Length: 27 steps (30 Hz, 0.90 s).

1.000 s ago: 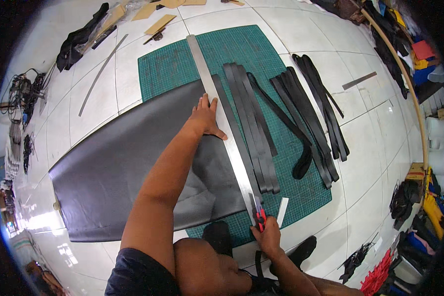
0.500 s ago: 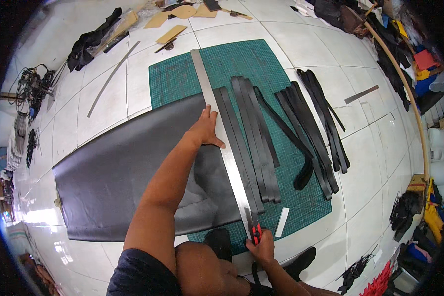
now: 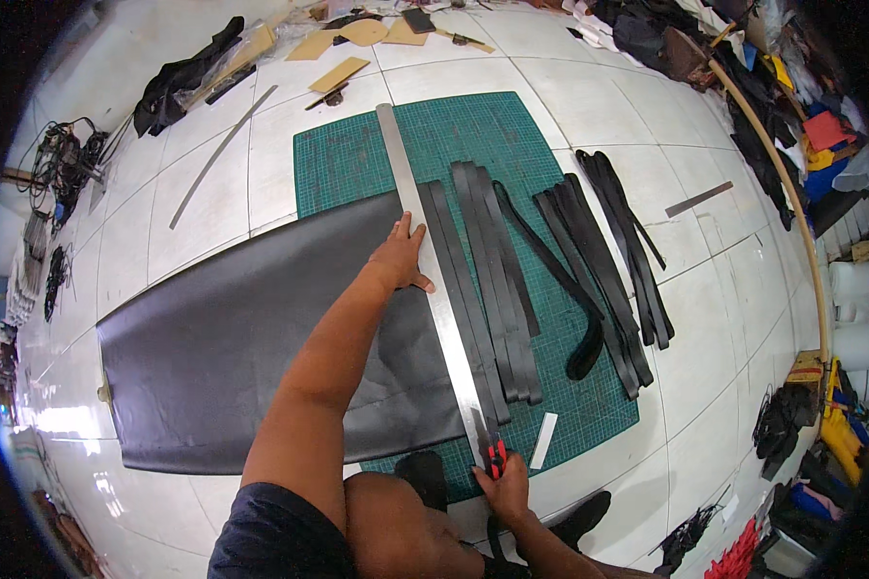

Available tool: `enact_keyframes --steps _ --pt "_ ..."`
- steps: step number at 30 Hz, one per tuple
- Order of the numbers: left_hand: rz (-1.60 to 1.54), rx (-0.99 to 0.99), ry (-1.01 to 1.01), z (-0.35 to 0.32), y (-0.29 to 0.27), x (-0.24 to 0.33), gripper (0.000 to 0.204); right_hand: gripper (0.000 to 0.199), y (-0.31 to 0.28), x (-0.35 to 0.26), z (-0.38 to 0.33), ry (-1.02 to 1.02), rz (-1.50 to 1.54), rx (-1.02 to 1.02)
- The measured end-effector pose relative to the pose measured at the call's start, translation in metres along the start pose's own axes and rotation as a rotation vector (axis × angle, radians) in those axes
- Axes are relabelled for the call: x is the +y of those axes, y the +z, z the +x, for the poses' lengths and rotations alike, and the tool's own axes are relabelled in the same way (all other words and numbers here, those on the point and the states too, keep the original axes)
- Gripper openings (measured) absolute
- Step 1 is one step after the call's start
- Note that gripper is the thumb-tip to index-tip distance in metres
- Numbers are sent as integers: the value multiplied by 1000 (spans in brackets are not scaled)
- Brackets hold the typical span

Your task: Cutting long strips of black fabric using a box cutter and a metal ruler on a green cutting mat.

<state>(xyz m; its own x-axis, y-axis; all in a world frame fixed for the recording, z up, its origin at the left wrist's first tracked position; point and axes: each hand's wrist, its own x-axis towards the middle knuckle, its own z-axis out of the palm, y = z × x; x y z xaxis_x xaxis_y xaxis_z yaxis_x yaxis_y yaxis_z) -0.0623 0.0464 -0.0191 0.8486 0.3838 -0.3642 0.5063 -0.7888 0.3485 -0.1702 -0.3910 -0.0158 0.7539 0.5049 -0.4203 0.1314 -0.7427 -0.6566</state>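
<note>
The green mat (image 3: 343,169) lies beneath the ruler (image 3: 447,328) and shows on both sides of it. Left of the ruler, the black sheet (image 3: 222,318) runs off the mat onto the tiled floor (image 3: 126,241); a tug on that loose part could drag the material out of line, and the creases beside the ruler could make any edge wander. The ruler is long, and the left hand (image 3: 401,262) bears on it well up from its near end, so that end could swing if the knife pushes sideways.

Right of the ruler lie black strips (image 3: 463,294), the closest just beside it; a blade straying that way could nick them. A foot (image 3: 421,478) sits left of the ruler's near end, exposed if the knife slips.

The left hand is spread open, fingertips and thumb on the ruler; a thumb so near the edge risks a cut should the blade climb over. The right hand (image 3: 508,487) is closed around the red-and-black knife (image 3: 496,460), at the ruler's near end. Whether the blade touches the sheet, I cannot tell.
</note>
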Motion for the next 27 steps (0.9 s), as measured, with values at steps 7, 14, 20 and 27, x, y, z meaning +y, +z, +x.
enact_keyframes --steps 7,14,20,27 --pt "-2 22 -15 0 -1 5 129 46 -9 -5 4 3 -34 -3" --pt "1 18 -32 4 -4 2 131 43 -38 30 34 -89 -198 448" --pt "34 8 -34 7 -6 5 131 41 -48 47 37 121 -109 406" --pt "189 86 9 -4 0 -4 124 54 -78 30 67 77 543 523"
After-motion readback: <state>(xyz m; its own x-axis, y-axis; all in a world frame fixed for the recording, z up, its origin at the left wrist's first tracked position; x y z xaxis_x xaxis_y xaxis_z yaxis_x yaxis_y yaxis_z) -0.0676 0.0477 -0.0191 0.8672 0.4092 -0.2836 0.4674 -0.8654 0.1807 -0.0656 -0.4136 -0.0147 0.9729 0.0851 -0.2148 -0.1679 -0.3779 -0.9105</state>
